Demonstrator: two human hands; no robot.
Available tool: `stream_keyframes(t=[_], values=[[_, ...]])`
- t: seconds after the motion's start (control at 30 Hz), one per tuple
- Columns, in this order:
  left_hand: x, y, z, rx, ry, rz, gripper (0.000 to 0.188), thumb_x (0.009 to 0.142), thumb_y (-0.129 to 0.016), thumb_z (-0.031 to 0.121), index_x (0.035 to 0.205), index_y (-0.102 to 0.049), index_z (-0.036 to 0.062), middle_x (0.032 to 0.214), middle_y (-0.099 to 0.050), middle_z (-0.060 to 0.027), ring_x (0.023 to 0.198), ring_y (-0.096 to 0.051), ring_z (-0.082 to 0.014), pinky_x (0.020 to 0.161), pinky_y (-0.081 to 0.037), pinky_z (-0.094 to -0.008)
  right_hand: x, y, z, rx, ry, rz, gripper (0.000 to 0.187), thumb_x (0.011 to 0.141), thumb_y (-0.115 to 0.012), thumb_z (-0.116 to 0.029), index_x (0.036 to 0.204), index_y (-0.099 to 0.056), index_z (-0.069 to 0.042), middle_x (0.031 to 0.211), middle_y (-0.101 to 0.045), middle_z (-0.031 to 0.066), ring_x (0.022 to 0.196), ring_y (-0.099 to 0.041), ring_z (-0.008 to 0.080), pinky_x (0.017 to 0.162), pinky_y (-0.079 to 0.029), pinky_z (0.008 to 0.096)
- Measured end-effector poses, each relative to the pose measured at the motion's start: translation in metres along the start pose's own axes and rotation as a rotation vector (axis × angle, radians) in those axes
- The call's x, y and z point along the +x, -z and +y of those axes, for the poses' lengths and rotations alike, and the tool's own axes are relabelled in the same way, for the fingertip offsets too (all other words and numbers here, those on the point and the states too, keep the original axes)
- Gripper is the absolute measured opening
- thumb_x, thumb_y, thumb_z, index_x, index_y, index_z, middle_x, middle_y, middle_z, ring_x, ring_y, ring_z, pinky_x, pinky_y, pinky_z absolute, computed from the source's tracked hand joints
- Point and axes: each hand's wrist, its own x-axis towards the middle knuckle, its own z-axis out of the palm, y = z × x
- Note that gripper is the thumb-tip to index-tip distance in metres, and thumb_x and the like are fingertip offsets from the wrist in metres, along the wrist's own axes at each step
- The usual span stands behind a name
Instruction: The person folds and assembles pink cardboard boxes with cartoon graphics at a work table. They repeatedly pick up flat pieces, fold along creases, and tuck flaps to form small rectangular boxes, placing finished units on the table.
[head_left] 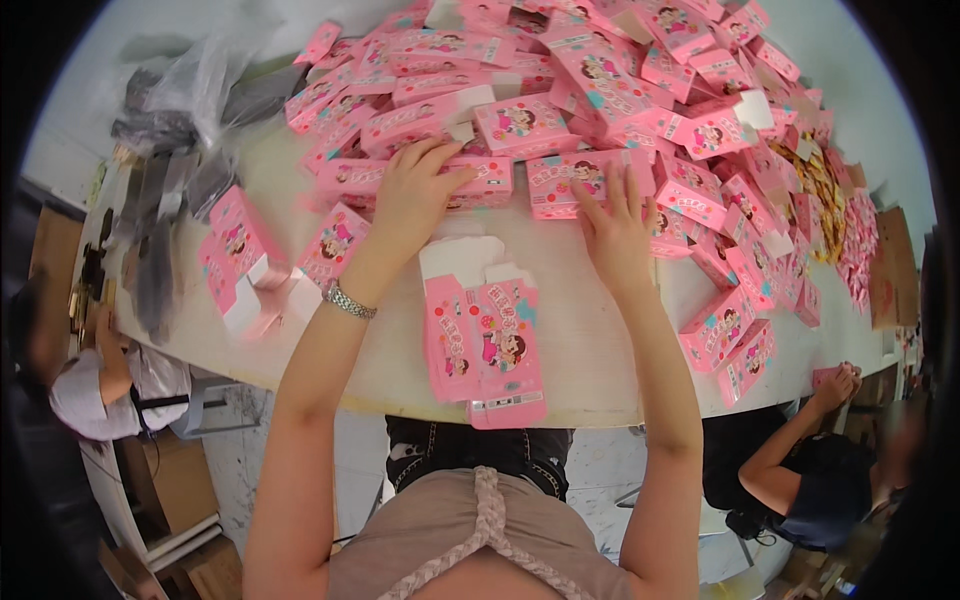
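My left hand (415, 190), with a metal-band watch (350, 300) on the wrist, lies over a long pink carton (487, 182) at the near edge of a big heap. Its fingers are stretched out and apart across the top. My right hand (617, 212) rests with spread fingers on another pink printed carton (552, 178), just right of the first. Between my forearms, flattened pink cartons (508, 345) with white flaps lie near the table's front edge. The undersides of both touched cartons are hidden.
The heap of pink cartons (610, 80) covers the far table (590, 340). Open-flapped cartons (240, 245) stand at left, near grey plastic bags (165, 190). Gold packets (825, 200) lie at far right. One person (120, 385) sits at left, another (810, 470) at right.
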Motion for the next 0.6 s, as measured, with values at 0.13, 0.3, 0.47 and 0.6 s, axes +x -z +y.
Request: stream_keyframes(t=[0.13,0.3,0.47,0.6], values=[[-0.028,0.037,0.022,-0.106,0.103,0.037,0.031,0.075,-0.063,0.004,0.105,-0.065,0.0093,0.115,-0.058,-0.0114,0.108,-0.052,-0.0312,0.090,-0.043,-0.0444,-0.032,0.058,-0.033,0.247,-0.212,-0.134,0.041,0.080,-0.068,-0.022,0.118,-0.059,-0.010,0.117,-0.056,0.0139,0.106,-0.053,0.0314,0.084,-0.043,0.0443],[-0.092,0.075,0.073,-0.237,0.359,-0.022,0.026,0.079,-0.062,0.002,0.104,-0.065,0.0074,0.114,-0.058,-0.0119,0.105,-0.053,-0.0313,0.087,-0.044,-0.0406,-0.058,0.103,-0.090,0.770,-0.520,-0.691,0.053,0.072,-0.077,-0.025,0.117,-0.058,-0.003,0.091,-0.062,0.0137,0.080,-0.061,0.0266,0.070,-0.050,0.0355],[-0.095,0.088,0.101,-0.597,0.601,0.043,0.035,0.087,-0.057,0.004,0.122,-0.052,0.0050,0.116,-0.057,-0.0124,0.108,-0.053,-0.0245,0.088,-0.044,-0.0367,-0.063,0.107,-0.071,1.178,-0.781,-0.608,0.044,0.075,-0.074,-0.011,0.114,-0.058,0.001,0.078,-0.061,0.0122,0.068,-0.061,0.0205,0.063,-0.049,0.0281],[-0.061,0.098,0.122,-1.538,1.031,0.179,0.046,0.094,-0.049,0.009,0.137,-0.033,0.0043,0.122,-0.053,-0.0153,0.112,-0.053,-0.0202,0.094,-0.043,-0.0355,-0.052,0.157,-0.089,1.066,-0.289,-0.433,0.030,0.077,-0.068,-0.001,0.106,-0.061,-0.001,0.081,-0.060,0.0119,0.066,-0.061,0.0221,0.057,-0.047,0.0303]])
